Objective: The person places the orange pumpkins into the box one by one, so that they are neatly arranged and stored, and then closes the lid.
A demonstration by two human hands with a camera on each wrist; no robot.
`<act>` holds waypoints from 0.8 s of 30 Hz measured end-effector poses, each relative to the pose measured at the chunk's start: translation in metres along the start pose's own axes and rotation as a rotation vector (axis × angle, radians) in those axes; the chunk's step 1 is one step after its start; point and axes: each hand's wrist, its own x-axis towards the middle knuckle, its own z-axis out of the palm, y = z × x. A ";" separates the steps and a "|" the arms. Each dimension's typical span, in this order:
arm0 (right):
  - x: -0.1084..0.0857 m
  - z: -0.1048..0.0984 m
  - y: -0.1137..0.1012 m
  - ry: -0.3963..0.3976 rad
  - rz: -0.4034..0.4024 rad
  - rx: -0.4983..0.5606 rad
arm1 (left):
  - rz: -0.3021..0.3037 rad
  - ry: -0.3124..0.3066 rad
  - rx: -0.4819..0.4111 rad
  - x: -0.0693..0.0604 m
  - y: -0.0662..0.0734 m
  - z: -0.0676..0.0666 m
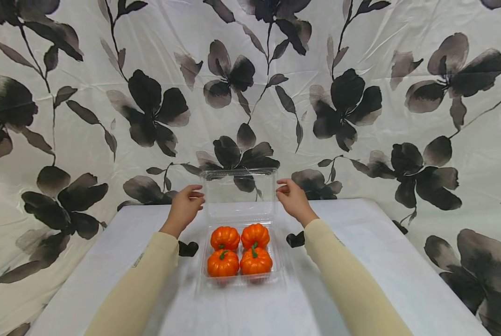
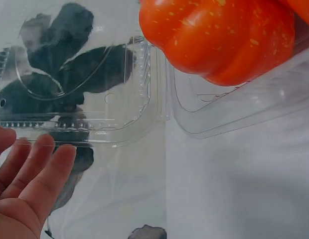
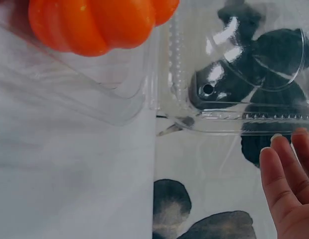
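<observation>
A clear plastic clamshell container sits on the table, its hinged lid raised upright at the far side. Several small orange pumpkins with green stems fill its base in two rows. My left hand is beside the lid's left edge, and my right hand is beside the right edge. In the left wrist view, the left fingers are extended close to the lid's rim. Extended right fingers appear near the rim in the right wrist view. Whether either hand touches the lid I cannot tell.
The white tabletop extends around the container and ends just behind it. Beyond that hangs a pale cloth with dark floral print. Dark petal shapes show on the table on both sides of the container.
</observation>
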 end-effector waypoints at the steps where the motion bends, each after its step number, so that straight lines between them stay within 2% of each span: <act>1: 0.000 -0.001 -0.001 0.003 0.001 0.007 | -0.001 0.009 -0.008 0.000 0.001 0.000; 8: -0.001 -0.003 -0.009 0.028 0.010 0.031 | 0.005 0.031 -0.013 -0.001 0.002 0.000; 14: -0.001 -0.003 -0.009 0.048 0.010 0.032 | 0.035 0.053 -0.003 -0.002 0.001 0.001; 24: -0.001 -0.001 -0.011 0.109 -0.004 -0.009 | 0.104 0.097 0.108 -0.006 0.000 0.002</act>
